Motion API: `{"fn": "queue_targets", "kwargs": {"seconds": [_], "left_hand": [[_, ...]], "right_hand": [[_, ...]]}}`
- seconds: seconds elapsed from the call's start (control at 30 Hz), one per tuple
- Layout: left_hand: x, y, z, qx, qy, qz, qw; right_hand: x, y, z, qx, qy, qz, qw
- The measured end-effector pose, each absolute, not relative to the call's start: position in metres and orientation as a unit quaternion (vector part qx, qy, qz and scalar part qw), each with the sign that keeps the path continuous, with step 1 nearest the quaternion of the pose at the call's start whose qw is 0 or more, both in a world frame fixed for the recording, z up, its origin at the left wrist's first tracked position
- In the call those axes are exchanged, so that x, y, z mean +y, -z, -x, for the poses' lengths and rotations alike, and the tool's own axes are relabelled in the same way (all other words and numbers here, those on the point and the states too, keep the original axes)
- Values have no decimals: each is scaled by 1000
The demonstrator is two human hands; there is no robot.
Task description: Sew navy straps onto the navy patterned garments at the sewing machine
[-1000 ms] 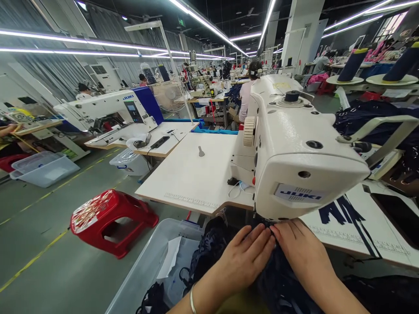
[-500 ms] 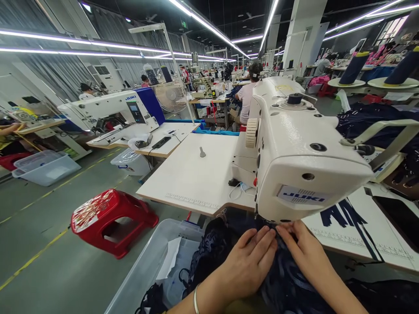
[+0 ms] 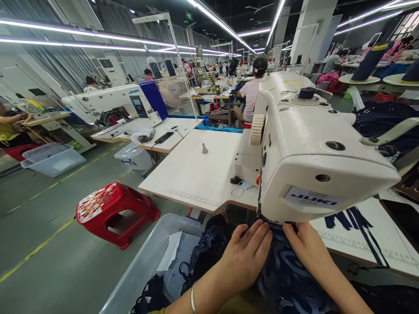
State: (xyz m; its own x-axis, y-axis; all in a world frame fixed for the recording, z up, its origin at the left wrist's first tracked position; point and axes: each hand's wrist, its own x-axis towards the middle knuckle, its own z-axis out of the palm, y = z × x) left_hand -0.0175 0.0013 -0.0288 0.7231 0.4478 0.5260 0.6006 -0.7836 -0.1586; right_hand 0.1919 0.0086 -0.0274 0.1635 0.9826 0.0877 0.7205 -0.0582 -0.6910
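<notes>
A dark navy patterned fabric (image 3: 284, 274) lies under the head of a white JUKI sewing machine (image 3: 314, 148). My left hand (image 3: 245, 255), a bangle on its wrist, lies flat on the fabric with its fingers stretched toward the needle area. My right hand (image 3: 306, 246) presses on the cloth just right of it, fingertips tucked under the machine head and partly hidden. More of the dark fabric hangs down toward my lap and into a clear plastic bin (image 3: 144, 266) at the lower left.
A white work table (image 3: 196, 174) stretches left of the machine. A red plastic stool (image 3: 113, 211) stands on the grey floor. Another JUKI machine (image 3: 111, 104) and clear bins (image 3: 52, 159) are at the left. Other workers sit at stations farther back. Dark strips (image 3: 353, 220) lie on the table at right.
Both hands have slid the fabric a little and parted slightly, showing more cloth between them. The view has shifted slightly to the left and closer to the machine.
</notes>
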Motion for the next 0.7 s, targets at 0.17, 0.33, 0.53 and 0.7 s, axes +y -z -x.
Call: {"fn": "queue_targets", "kwargs": {"seconds": [0.17, 0.33, 0.53, 0.7], "left_hand": [[4, 28, 19, -277, 237, 918, 157], [4, 30, 19, -273, 230, 921, 158], [3, 29, 19, -282, 240, 914, 166], [6, 32, 17, -287, 291, 899, 155]], "right_hand": [[8, 29, -192, -622, -194, 688, 319], [7, 34, -193, -629, -192, 676, 333], [7, 38, -193, -627, -191, 670, 348], [7, 37, -196, -613, -215, 652, 391]]}}
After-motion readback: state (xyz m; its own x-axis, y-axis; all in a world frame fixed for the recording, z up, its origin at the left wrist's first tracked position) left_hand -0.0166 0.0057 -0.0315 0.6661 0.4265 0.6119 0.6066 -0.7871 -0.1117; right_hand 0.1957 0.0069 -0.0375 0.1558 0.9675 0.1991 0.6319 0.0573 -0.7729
